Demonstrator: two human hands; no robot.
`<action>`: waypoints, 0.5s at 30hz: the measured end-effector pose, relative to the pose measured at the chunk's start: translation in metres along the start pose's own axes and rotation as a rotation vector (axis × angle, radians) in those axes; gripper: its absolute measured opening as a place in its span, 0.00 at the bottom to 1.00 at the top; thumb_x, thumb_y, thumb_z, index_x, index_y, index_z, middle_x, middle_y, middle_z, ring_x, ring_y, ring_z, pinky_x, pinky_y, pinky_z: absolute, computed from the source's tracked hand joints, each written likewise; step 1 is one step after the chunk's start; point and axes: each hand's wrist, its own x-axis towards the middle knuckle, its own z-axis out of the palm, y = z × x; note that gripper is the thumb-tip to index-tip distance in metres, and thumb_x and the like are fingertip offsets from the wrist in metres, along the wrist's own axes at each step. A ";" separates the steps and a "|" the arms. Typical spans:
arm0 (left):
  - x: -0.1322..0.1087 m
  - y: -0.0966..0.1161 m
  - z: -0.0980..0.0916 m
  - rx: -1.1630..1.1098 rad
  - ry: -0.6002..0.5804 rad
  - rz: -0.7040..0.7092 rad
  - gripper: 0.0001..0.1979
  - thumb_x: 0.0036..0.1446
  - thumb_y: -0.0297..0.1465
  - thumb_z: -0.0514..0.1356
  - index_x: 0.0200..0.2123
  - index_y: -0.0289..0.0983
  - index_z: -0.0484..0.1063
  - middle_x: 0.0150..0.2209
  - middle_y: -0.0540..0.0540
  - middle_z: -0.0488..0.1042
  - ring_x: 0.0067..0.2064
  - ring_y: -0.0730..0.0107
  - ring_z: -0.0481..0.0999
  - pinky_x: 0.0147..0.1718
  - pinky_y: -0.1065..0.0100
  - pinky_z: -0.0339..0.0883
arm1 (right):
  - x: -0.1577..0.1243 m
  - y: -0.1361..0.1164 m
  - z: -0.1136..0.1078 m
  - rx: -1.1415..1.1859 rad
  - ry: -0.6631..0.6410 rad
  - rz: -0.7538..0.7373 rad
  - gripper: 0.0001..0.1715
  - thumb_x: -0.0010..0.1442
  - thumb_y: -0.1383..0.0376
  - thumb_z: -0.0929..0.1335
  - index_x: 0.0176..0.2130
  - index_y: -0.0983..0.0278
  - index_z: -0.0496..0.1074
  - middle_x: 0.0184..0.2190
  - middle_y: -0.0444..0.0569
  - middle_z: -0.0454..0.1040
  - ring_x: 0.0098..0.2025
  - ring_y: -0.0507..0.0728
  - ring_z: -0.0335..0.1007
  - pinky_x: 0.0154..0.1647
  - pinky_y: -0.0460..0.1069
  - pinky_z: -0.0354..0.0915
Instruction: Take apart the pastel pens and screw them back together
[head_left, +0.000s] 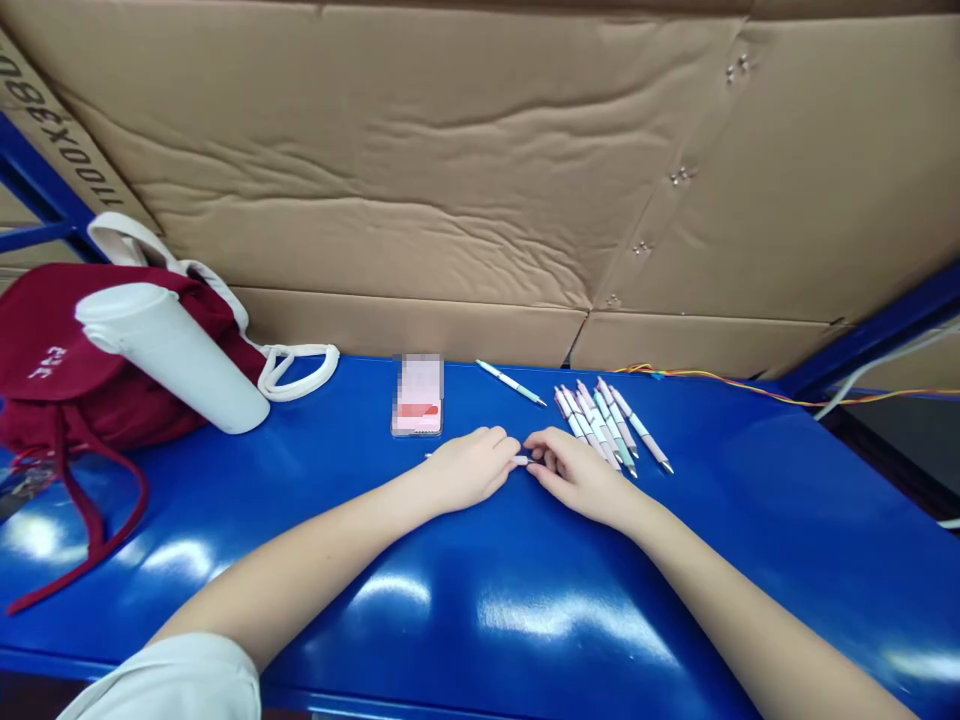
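The person's left hand (476, 468) had its fingers closed on a slim pen (520, 461), which lay low over the blue table (480, 570), its tip toward the right and its other end just showing past the left hand. The right hand (570, 473) curled beside the tip, thumb and fingers partly bent; whether it pinched the pen or merely hovered next to it could not be told.

The pen was probably light and stiff, its barrel smooth enough to roll or slip on the glossy table. The middle of the barrel seemed the surest hold, with a light pinch near the tip for finer control; the narrow point looked the part most easily harmed. A loose bundle of pens (606, 428) lay near the right hand, and a phone (418, 395) lay beyond the left.
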 end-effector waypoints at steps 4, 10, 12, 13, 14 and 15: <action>0.000 -0.001 0.000 0.011 -0.018 0.016 0.12 0.66 0.33 0.45 0.39 0.35 0.66 0.37 0.45 0.67 0.39 0.64 0.68 0.39 0.65 0.66 | 0.000 -0.001 -0.002 -0.067 0.003 -0.065 0.07 0.60 0.69 0.61 0.35 0.62 0.68 0.30 0.47 0.67 0.30 0.52 0.64 0.32 0.49 0.63; 0.000 -0.004 0.000 -0.015 0.011 -0.030 0.11 0.65 0.32 0.46 0.39 0.35 0.66 0.37 0.44 0.66 0.39 0.64 0.67 0.38 0.64 0.65 | 0.000 0.001 -0.003 -0.091 0.058 -0.011 0.08 0.56 0.72 0.63 0.37 0.63 0.69 0.30 0.47 0.67 0.29 0.53 0.64 0.31 0.49 0.63; 0.001 -0.005 0.000 -0.010 0.006 -0.064 0.11 0.65 0.31 0.47 0.39 0.35 0.66 0.37 0.44 0.67 0.38 0.64 0.67 0.38 0.64 0.64 | 0.000 0.003 -0.004 -0.094 0.060 0.001 0.09 0.55 0.72 0.63 0.36 0.63 0.69 0.30 0.47 0.68 0.28 0.52 0.64 0.31 0.49 0.63; 0.002 -0.005 0.000 -0.004 -0.004 -0.077 0.11 0.65 0.31 0.47 0.39 0.35 0.67 0.37 0.44 0.67 0.38 0.64 0.67 0.38 0.63 0.64 | 0.000 0.005 -0.004 -0.094 0.062 0.011 0.09 0.55 0.73 0.63 0.35 0.63 0.69 0.30 0.47 0.68 0.28 0.52 0.64 0.30 0.49 0.63; 0.002 -0.005 0.000 0.004 -0.015 -0.088 0.11 0.65 0.31 0.47 0.39 0.34 0.67 0.37 0.44 0.68 0.37 0.63 0.67 0.38 0.63 0.64 | 0.000 0.007 -0.005 -0.094 0.068 0.024 0.08 0.55 0.73 0.62 0.34 0.63 0.69 0.30 0.47 0.68 0.27 0.52 0.63 0.30 0.49 0.63; 0.002 -0.005 0.000 0.013 -0.027 -0.094 0.11 0.65 0.31 0.47 0.38 0.34 0.67 0.37 0.44 0.68 0.37 0.63 0.67 0.37 0.62 0.64 | 0.000 0.009 -0.005 -0.091 0.081 0.041 0.08 0.54 0.73 0.62 0.34 0.64 0.68 0.30 0.47 0.68 0.27 0.52 0.63 0.30 0.49 0.63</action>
